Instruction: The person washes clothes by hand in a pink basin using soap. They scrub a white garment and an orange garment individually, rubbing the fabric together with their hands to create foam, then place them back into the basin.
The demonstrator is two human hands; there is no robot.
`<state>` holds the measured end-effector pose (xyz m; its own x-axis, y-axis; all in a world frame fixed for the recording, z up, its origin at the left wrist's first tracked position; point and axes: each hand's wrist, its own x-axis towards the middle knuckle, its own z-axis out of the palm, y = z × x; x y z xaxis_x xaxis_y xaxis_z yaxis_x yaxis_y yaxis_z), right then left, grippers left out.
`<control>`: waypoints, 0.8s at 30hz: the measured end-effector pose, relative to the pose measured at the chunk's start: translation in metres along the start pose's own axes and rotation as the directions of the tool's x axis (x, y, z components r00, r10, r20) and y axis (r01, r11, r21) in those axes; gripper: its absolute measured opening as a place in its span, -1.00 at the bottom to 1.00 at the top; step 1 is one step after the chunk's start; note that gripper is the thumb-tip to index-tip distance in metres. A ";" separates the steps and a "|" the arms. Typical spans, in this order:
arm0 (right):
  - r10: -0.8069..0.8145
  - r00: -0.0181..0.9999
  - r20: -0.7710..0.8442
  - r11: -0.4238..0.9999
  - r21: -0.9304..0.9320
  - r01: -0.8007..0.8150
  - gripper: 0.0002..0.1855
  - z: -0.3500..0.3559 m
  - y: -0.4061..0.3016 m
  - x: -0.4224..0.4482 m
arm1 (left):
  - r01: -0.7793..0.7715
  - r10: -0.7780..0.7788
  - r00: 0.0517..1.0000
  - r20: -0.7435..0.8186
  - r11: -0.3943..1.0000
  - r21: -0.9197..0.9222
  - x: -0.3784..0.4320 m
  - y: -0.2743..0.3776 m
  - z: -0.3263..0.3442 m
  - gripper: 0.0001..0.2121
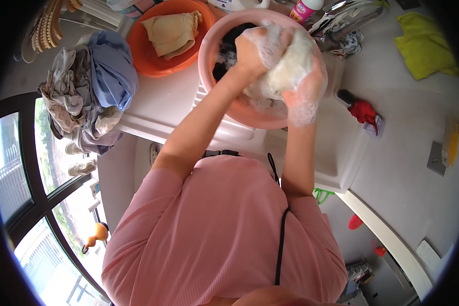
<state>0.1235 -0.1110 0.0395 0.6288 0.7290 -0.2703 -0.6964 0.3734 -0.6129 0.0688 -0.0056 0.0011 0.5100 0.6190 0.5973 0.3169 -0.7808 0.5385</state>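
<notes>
Both of my hands hold a pale, soapy cloth [288, 70] over a pink plastic basin [208, 70]. My left hand [262, 48], coated in suds, grips the cloth's upper left part. At its lower right side, my right hand [304, 91] clasps it, foam running down to the wrist. Dark fabric [229, 48] lies in foamy water at the basin's left side. The basin stands over the edge of a white sink with a ribbed washboard part [199, 93]. How much of the cloth touches the water cannot be told.
An orange basin [137, 57] with a folded cream cloth [172, 34] stands at the upper left, beside piled clothes [76, 91]. A bottle [306, 9] and the faucet [340, 30] are behind the pink basin. A brush [344, 96], red cloth [363, 111] and yellow-green cloth [424, 46] are at right.
</notes>
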 end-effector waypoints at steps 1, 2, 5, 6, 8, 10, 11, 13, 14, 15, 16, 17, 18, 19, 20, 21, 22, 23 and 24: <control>-0.117 0.989 -0.095 0.979 -0.176 0.099 -0.58 0.011 0.001 -0.008 | 0.018 -0.022 0.998 0.055 0.997 0.081 0.002 -0.003 0.002 -0.78; -0.141 0.984 -0.110 0.972 -0.206 0.117 -0.58 0.013 -0.001 -0.008 | 0.089 -0.086 0.996 0.026 0.990 -0.111 -0.005 -0.004 0.001 -0.78; -0.007 0.975 -0.220 0.994 -0.108 -0.017 -0.61 0.012 -0.007 -0.001 | -0.009 0.008 1.000 -0.029 0.999 -0.051 -0.012 -0.034 0.007 -0.79; -0.011 0.972 -0.235 0.994 -0.109 -0.015 -0.61 -0.006 -0.008 0.005 | -0.028 0.029 0.999 0.035 0.999 -0.028 -0.006 -0.030 0.000 -0.80; -0.406 0.913 -0.047 0.785 -0.530 0.322 -0.64 -0.033 -0.008 0.016 | 0.487 -0.432 0.870 0.236 0.683 -0.544 -0.002 -0.025 -0.011 -0.75; -0.510 0.860 -0.026 0.644 -0.675 0.361 -0.66 -0.025 -0.007 0.008 | 0.701 -0.630 0.602 0.491 0.121 -0.703 0.005 -0.008 -0.030 -0.69; -0.603 0.798 0.017 0.474 -0.797 0.375 -0.68 -0.019 -0.008 0.001 | 0.697 -0.633 0.604 0.484 0.126 -0.706 0.004 -0.008 -0.036 -0.69; -0.536 0.840 0.085 0.466 -0.800 0.378 -0.71 -0.012 -0.012 -0.006 | 0.670 -0.545 0.592 0.594 -0.076 -0.738 0.005 0.001 -0.046 -0.69; -0.453 0.881 0.139 0.464 -0.807 0.366 -0.69 -0.010 -0.006 -0.007 | 0.721 -0.550 0.534 0.642 -0.100 -0.685 0.003 0.006 -0.048 -0.69; -0.362 0.911 0.195 0.462 -0.811 0.357 -0.68 -0.005 -0.001 -0.009 | 0.766 -0.555 0.474 0.683 -0.122 -0.631 0.002 0.010 -0.051 -0.69; -0.252 0.963 0.096 0.589 -0.774 0.231 -0.63 0.005 0.001 -0.015 | 0.765 -0.506 0.496 0.706 -0.130 -0.631 -0.001 0.011 -0.048 -0.69; -0.257 0.961 0.099 0.588 -0.773 0.237 -0.63 0.007 0.004 -0.015 | 0.765 -0.454 0.516 0.726 -0.138 -0.630 -0.003 0.012 -0.046 -0.69; -0.286 0.949 0.133 0.629 -0.721 0.291 -0.63 0.005 0.007 -0.014 | 0.793 -0.458 0.516 0.724 -0.063 -0.606 -0.003 0.015 -0.048 -0.70; -0.316 0.934 0.165 0.666 -0.663 0.342 -0.63 0.005 0.008 -0.014 | 0.792 -0.457 0.518 0.723 -0.062 -0.607 -0.003 0.020 -0.050 -0.70; -0.308 0.940 0.146 0.665 -0.674 0.322 -0.66 0.005 0.004 -0.015 | 0.771 -0.411 0.553 0.725 -0.077 -0.632 -0.002 0.025 -0.053 -0.70; -0.306 0.940 0.147 0.666 -0.673 0.322 -0.66 0.003 0.003 -0.014 | 0.749 -0.367 0.586 0.723 -0.094 -0.655 -0.002 0.028 -0.056 -0.70; -0.326 0.934 0.149 0.647 -0.685 0.335 -0.67 0.001 0.002 -0.013 | 0.778 -0.290 0.606 0.740 0.025 -0.628 -0.002 0.022 -0.058 -0.68; -0.346 0.926 0.151 0.629 -0.696 0.348 -0.68 -0.001 0.002 -0.012 | 0.778 -0.291 0.607 0.740 0.025 -0.628 -0.005 0.023 -0.058 -0.68; -0.335 0.934 0.123 0.685 -0.649 0.331 -0.70 -0.002 0.002 -0.011 | 0.733 -0.262 0.679 0.686 0.176 -0.657 -0.008 0.026 -0.060 -0.66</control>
<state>0.1163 -0.1197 0.0399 0.7784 0.6263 0.0440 -0.0446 0.1251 -0.9911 0.0253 -0.0257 0.0462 0.8119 0.5659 -0.1434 -0.0962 0.3720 0.9232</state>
